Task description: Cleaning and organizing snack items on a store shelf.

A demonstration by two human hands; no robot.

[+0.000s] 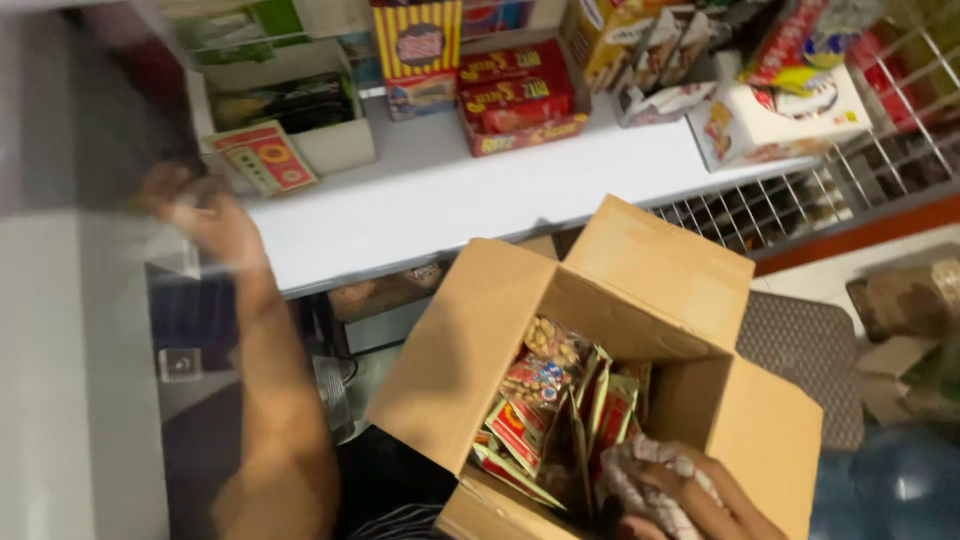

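A box of snack packs, one hand in it and one up at the shelf.

The right hand [690, 495] is closed around a crumpled pack [640, 470] at the near edge of the open cardboard box [640, 300]. The left hand [200, 215] is blurry at the left end of the white shelf [420, 200]; I cannot tell its grip. Many packs [545, 400] sit in the box, so most are left.

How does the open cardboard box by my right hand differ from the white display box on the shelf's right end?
The cardboard box is plain brown, the white display box printed. The cardboard box sits low, below the shelf, flaps spread; the display box rests on the shelf. Both hold snack packets. The right hand grips a cloth inside the cardboard box.
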